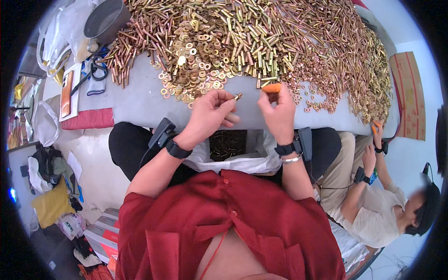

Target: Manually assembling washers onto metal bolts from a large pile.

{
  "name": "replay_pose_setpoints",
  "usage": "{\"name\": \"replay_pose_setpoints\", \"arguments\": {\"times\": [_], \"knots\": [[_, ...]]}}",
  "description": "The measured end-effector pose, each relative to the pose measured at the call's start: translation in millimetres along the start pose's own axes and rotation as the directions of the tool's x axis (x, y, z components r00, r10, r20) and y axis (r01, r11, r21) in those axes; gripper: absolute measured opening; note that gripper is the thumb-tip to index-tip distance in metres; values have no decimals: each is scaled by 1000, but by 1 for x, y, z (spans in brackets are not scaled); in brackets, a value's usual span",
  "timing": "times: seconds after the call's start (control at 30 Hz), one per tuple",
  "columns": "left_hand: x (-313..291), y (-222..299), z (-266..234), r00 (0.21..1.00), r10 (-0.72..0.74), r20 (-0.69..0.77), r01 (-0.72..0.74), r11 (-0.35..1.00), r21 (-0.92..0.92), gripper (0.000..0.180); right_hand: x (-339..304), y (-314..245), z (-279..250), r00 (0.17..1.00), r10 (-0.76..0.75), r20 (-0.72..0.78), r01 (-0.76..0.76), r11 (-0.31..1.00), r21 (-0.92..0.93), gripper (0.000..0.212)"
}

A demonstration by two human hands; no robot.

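Observation:
My left hand [210,114] pinches a small brass bolt [237,96] between thumb and fingertips, just above the near edge of the grey table [140,100]. My right hand [278,109] hovers beside it with an orange cot on one fingertip [271,87]; whether it grips a small part I cannot tell. Right behind both hands lies a heap of brass washers [196,56], and behind that a wide pile of brass bolts and sleeves [298,37]. Both wrists wear black bands with small devices. A white bag holding brass parts [228,144] sits open in my lap.
A dark metal pot [106,19], scissors [95,70] and an orange phone [66,93] lie at the table's left end. A co-worker in a light shirt [382,210] sits at my right, one hand [377,133] at the table edge. Bags and boxes [56,196] crowd the floor at left.

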State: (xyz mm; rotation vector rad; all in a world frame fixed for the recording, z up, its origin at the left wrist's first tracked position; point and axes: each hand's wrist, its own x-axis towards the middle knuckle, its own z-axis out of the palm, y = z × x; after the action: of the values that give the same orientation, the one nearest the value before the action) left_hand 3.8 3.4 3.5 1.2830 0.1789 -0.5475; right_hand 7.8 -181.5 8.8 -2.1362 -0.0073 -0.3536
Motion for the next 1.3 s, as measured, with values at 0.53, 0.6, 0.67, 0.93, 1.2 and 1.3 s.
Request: {"name": "replay_pose_setpoints", "arguments": {"times": [0.53, 0.6, 0.67, 0.93, 1.2, 1.3], "knots": [[-5, -11, 12, 978, 206, 34, -208, 971, 115, 15, -17, -20, 2, 955, 103, 279, -169, 960, 222, 15], [-6, -7, 9, 986, 136, 93, -135, 991, -16, 16, -17, -23, 0, 955, 66, 288, -145, 954, 261, 17], [-7, -6, 7, 976, 67, 205, -35, 988, -153, 19, -15, -28, -1, 966, -29, 257, -41, 964, 264, 18], [-8, -4, 7, 958, 281, 62, -287, 946, 148, 14, -10, -28, -1, 964, -102, 244, 59, 982, 180, 12], [0, -13, 10, 796, 600, 77, -575, 710, 408, 12, -4, -29, 2, 969, -106, 223, 112, 994, -15, 12], [0, -4, 9, 914, 406, -4, -393, 887, 244, 13, -2, -30, 10, 981, -21, 192, 1, 995, 103, 14]]}}
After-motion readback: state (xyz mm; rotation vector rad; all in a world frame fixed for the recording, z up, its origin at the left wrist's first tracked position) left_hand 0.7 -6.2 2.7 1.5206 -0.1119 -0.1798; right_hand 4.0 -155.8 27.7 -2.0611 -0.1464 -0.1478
